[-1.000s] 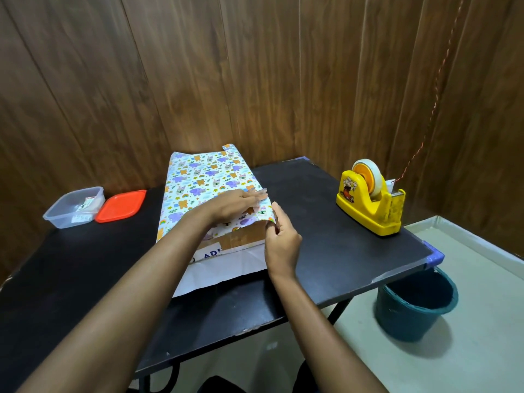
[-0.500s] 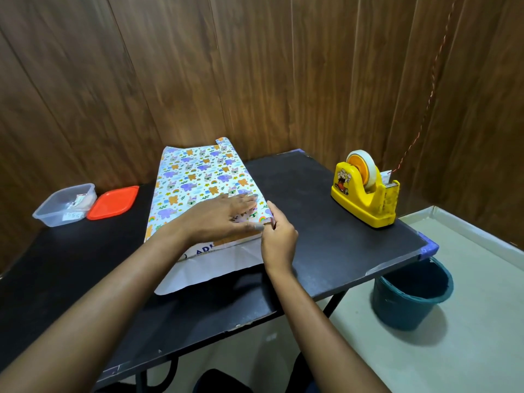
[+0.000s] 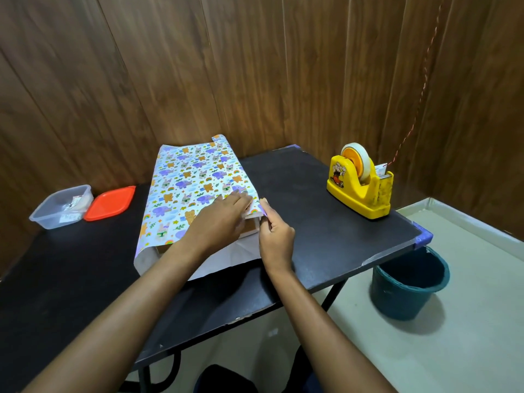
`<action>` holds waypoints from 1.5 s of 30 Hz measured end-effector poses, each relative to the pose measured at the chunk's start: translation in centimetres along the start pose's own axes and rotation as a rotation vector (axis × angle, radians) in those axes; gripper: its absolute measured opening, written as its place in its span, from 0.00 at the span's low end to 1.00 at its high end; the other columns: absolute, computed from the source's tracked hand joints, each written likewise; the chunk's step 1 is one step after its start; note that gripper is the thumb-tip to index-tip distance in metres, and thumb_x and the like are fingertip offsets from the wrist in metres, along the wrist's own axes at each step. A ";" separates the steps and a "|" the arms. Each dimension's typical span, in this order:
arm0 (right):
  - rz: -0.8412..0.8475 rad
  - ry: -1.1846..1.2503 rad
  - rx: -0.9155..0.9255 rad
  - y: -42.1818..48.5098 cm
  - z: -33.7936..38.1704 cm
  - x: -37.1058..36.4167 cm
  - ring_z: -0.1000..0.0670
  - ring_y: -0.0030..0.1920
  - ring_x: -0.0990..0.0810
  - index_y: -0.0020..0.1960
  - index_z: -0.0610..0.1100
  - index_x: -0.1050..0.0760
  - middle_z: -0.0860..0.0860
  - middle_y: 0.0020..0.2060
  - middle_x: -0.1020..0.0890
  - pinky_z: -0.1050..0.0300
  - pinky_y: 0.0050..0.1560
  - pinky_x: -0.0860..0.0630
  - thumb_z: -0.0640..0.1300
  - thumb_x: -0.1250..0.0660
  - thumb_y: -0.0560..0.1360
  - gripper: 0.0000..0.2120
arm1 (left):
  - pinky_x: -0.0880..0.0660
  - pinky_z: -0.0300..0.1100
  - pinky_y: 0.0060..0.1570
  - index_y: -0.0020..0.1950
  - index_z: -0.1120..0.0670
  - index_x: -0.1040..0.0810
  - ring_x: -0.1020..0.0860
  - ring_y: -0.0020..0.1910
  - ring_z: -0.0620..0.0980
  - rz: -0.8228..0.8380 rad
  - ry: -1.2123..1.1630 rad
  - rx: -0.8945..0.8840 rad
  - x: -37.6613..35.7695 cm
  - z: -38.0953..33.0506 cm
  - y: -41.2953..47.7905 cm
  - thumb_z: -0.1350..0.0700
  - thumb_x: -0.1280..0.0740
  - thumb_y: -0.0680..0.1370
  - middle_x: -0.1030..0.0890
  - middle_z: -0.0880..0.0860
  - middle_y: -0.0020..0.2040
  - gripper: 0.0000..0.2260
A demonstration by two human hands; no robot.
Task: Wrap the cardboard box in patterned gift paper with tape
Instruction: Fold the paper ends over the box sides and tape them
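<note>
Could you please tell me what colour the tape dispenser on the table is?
The tape dispenser is yellow with an orange hub; the head view shows it.

Wrapped box (image 3: 195,191) mid-surface (image 3: 326,222), container (image 3: 61,207) and lid (image 3: 110,202) at left, tape dispenser (image 3: 358,188) at right, bucket (image 3: 409,282) on floor beyond right edge.

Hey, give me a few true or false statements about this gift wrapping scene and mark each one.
1. The left hand rests flat on the gift paper. True.
2. The right hand holds the tape dispenser. False: it pinches the gift paper's near corner; the dispenser stands apart on the table.
3. The orange lid sits on the clear container. False: it lies beside it.
4. A bucket stands on the floor by the table. True.
5. The cardboard box is fully covered. False: cardboard shows at the near end.
</note>
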State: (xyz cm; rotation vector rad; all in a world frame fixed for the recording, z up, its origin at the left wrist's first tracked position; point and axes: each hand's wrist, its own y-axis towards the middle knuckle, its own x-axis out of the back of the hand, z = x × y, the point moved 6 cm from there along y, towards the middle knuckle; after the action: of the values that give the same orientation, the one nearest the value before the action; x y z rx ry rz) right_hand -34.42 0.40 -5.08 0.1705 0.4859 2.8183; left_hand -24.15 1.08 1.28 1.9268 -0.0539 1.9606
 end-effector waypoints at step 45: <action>0.245 -0.052 -0.158 -3.4 1.0 -6.9 0.41 0.59 0.25 0.67 0.40 0.31 0.42 0.58 0.21 0.50 0.57 0.28 0.39 0.43 0.77 0.18 | 0.31 0.36 0.55 0.62 0.56 0.25 0.24 0.59 0.48 0.029 -0.300 0.006 2.7 2.7 1.7 0.56 0.29 0.74 0.21 0.52 0.58 0.18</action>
State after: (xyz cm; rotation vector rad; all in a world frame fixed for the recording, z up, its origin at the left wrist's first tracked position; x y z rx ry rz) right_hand -26.86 1.82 -5.83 0.2873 0.2436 3.0658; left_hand -21.99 -0.65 4.45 2.2187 -0.1588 1.6745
